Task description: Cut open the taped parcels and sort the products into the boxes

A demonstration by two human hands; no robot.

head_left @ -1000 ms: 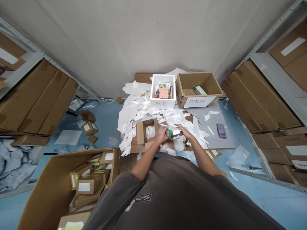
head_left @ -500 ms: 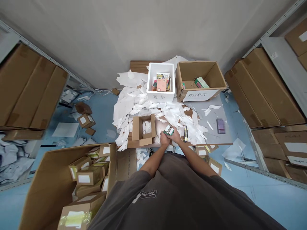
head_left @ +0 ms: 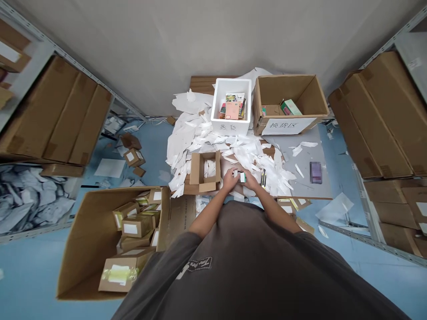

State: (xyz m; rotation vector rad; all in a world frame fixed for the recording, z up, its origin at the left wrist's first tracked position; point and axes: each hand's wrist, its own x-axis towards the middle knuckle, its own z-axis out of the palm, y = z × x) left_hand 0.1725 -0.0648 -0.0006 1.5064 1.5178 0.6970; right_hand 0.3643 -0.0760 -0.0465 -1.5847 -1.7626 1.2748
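My left hand and my right hand are closed together on a small green and white packet, held just above the near edge of the low table. An open small cardboard box with white paper inside sits right beside my left hand. A yellow and black utility knife lies next to my right hand among torn white paper scraps.
A white foam box of colourful packets and an open brown carton with a label stand at the back. A large carton of small parcels sits on the blue floor at left. Shelves of flat cartons line both sides. A purple item lies at right.
Both hands have drawn closer together around the packet and nearer my body. The view has shifted slightly, with the table now farther right.
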